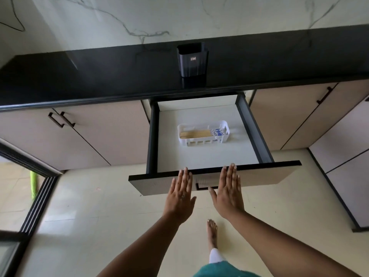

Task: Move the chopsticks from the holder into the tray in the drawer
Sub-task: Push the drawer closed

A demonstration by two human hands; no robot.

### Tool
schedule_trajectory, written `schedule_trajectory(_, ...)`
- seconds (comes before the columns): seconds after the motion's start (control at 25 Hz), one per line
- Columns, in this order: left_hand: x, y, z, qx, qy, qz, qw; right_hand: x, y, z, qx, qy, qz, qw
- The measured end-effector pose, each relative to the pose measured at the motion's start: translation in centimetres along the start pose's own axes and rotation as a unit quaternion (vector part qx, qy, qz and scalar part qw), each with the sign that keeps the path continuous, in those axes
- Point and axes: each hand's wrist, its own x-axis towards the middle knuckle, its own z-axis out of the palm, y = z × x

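Note:
The drawer (247, 175) stands pulled out under the black countertop (89, 76). Inside it a white slotted tray (201, 142) holds a bundle of wooden chopsticks (199, 134) with blue-patterned ends, lying flat. The black holder (192, 61) stands upright on the countertop, and I see nothing sticking out of it. My left hand (179, 196) and my right hand (227, 192) are flat, fingers together, against the drawer's front panel, fingertips at its top edge, holding nothing.
Beige cabinet doors with dark handles (60, 119) flank the drawer on both sides. A marble-look wall (159, 17) rises behind the counter. Pale floor tiles lie below, with my bare foot (212, 230) under the drawer. A dark door frame (34, 206) runs at the left.

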Motion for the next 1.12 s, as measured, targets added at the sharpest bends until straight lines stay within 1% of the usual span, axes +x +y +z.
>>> schedule_trajectory(0.08, -0.8, -0.4, 0.3, 0.023, -0.033, -0.019, 0.999, -0.2, 0.3, 0.6, -0.02, -0.025, 0.009, 0.999)
schedule_trajectory(0.16, -0.4, -0.9, -0.1, 0.043, -0.061, -0.017, 0.997, 0.4, 0.3, 0.9, -0.027, -0.057, 0.014, 0.998)
schedule_trajectory(0.24, 0.5, -1.3, -0.7, 0.055, -0.073, -0.014, 0.996, 1.7, 0.1, 1.0, -0.025, -0.07, 0.016, 0.997)
schedule_trajectory(0.36, 3.5, -1.6, -1.0, 0.069, -0.081, -0.039, 0.994, 5.0, -0.1, 0.7, -0.036, -0.086, 0.015, 0.996)
schedule_trajectory(0.56, 11.7, -2.8, -1.4, 0.059, -0.076, -0.079, 0.992, 13.4, 0.3, -0.1, -0.048, -0.108, -0.001, 0.993)
schedule_trajectory(0.76, 21.1, -5.6, -2.5, 0.039, -0.067, -0.095, 0.992, 23.4, 0.9, -2.0, -0.066, -0.136, -0.053, 0.987)
schedule_trajectory(0.88, 26.5, -7.1, -3.8, 0.049, -0.081, -0.113, 0.989, 28.9, 2.4, -3.9, -0.077, -0.111, -0.097, 0.986)
schedule_trajectory(0.96, 28.9, -7.9, -3.9, 0.046, -0.103, -0.134, 0.985, 31.1, 3.8, -4.2, -0.087, -0.105, -0.082, 0.987)
schedule_trajectory(1.04, 31.2, -8.5, -3.5, 0.047, -0.138, -0.128, 0.981, 33.3, 4.7, -3.7, -0.077, -0.149, -0.062, 0.984)
schedule_trajectory(1.12, 34.2, -9.3, -3.2, 0.042, -0.159, -0.111, 0.98, 36.6, 4.6, -3.2, -0.07, -0.199, -0.063, 0.975)
